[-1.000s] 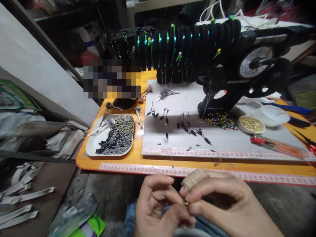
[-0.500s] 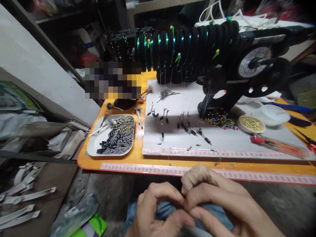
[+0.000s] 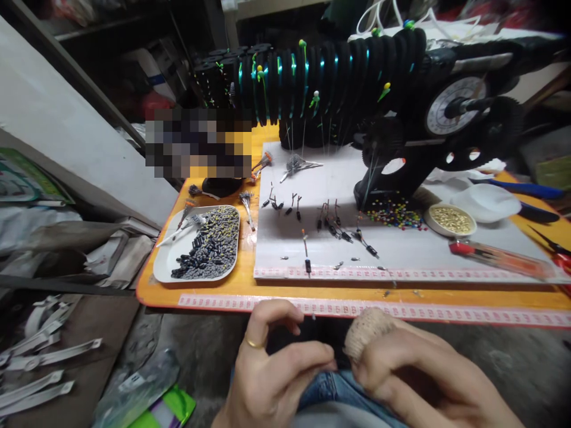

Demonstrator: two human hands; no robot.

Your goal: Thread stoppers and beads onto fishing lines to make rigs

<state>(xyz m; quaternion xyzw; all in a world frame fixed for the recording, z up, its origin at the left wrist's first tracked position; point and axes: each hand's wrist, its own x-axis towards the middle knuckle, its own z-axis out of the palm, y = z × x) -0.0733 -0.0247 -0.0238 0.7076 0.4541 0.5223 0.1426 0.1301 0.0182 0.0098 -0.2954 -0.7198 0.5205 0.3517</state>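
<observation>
Above my lap, at the table's front edge, my left hand (image 3: pixel 279 362) has its index finger and thumb closed together, with a ringed finger curled above. My right hand (image 3: pixel 405 365) pinches thumb against index finger; one of its fingers wears a beige wrap (image 3: pixel 368 336). The hands are apart. Whatever they pinch is too fine to see. A tiny grey bead (image 3: pixel 313 317) shows just above and between them. Beyond it, a black cylinder (image 3: pixel 307 266) with a small orange-tipped piece lies on the white board (image 3: pixel 285 238). Several similar black pieces (image 3: pixel 332 226) lie farther back.
Black spools (image 3: pixel 339 77) wound with line stand at the back, beside a geared frame with a dial (image 3: pixel 455 107). A white tray (image 3: pixel 163 270) of small grey and black pieces is left. Right are coloured beads (image 3: pixel 397 214), a gold-filled dish (image 3: pixel 450 221), a red-ended cutter (image 3: pixel 499 257) and scissors (image 3: pixel 551 241).
My hands have moved apart from where they met fingertip to fingertip. One black cylinder with its orange-tipped piece has slid toward me on the board. The view has shifted slightly.
</observation>
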